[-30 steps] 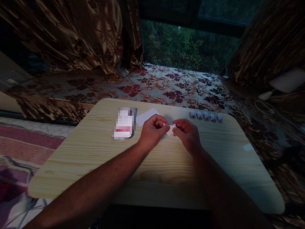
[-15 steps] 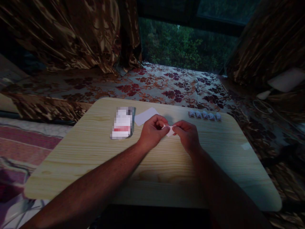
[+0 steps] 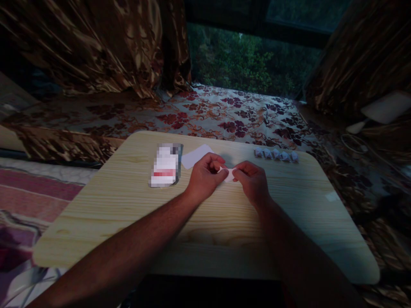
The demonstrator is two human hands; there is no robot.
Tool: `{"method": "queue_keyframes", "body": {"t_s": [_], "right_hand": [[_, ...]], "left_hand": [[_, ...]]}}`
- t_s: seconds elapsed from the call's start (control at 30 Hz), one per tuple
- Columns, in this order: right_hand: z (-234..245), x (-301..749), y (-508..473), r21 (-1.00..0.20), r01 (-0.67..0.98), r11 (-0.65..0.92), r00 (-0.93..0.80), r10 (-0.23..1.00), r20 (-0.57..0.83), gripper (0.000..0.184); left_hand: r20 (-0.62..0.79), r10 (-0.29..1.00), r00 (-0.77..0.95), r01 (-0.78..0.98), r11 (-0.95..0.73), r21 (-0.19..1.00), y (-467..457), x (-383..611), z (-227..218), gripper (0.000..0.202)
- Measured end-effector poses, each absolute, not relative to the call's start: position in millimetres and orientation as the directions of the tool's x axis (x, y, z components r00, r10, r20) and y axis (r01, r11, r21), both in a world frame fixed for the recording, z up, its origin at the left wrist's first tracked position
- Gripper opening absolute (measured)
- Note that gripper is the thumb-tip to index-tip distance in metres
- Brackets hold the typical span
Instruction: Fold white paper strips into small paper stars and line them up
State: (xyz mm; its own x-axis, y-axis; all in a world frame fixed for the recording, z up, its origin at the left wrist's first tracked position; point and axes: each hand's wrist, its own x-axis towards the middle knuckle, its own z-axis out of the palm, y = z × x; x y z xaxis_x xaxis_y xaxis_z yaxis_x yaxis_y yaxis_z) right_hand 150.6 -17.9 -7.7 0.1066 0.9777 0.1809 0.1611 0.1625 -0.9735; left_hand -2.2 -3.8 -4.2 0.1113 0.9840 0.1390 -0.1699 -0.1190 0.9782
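A small piece of white paper point(image 3: 229, 175) is held just above the wooden table point(image 3: 224, 231), pinched at both ends. My left hand point(image 3: 207, 174) is closed on its left end between thumb and fingers. On the other end, my right hand point(image 3: 253, 179) grips with thumb and forefinger. The fingers hide part of the paper, so its exact folds cannot be made out. Behind my left hand lies a flat pale sheet of paper point(image 3: 195, 156). Beyond my right hand, several small folded paper pieces point(image 3: 276, 155) stand in a row.
Left of the sheet lies a phone-shaped object point(image 3: 165, 166), its face blurred out. A white scrap point(image 3: 332, 196) rests near the table's right edge. Past the far edge is a ledge with flowered cloth point(image 3: 231, 113), and a white lamp-like object point(image 3: 385, 107) stands at right.
The paper between my fingers has tilted slightly, and its lower edge shows a little less. Both hands stay almost in the same place.
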Motion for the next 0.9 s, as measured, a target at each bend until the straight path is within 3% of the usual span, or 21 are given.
{"method": "queue_keyframes", "body": {"t_s": [0.3, 0.9], "right_hand": [[-6.9, 150.2, -17.7, -0.959, 0.221, 0.178, 0.105, 0.973, 0.205, 0.009], [-3.7, 149.8, -20.3, -0.970, 0.185, 0.159, 0.082, 0.981, 0.176, 0.010]], "left_hand": [[0.155, 0.981, 0.115, -0.147, -0.137, 0.980, -5.3, -1.9, -2.5, 0.026], [0.113, 0.985, 0.133, -0.254, -0.076, 0.964, 0.7, -6.5, -6.1, 0.028]]}}
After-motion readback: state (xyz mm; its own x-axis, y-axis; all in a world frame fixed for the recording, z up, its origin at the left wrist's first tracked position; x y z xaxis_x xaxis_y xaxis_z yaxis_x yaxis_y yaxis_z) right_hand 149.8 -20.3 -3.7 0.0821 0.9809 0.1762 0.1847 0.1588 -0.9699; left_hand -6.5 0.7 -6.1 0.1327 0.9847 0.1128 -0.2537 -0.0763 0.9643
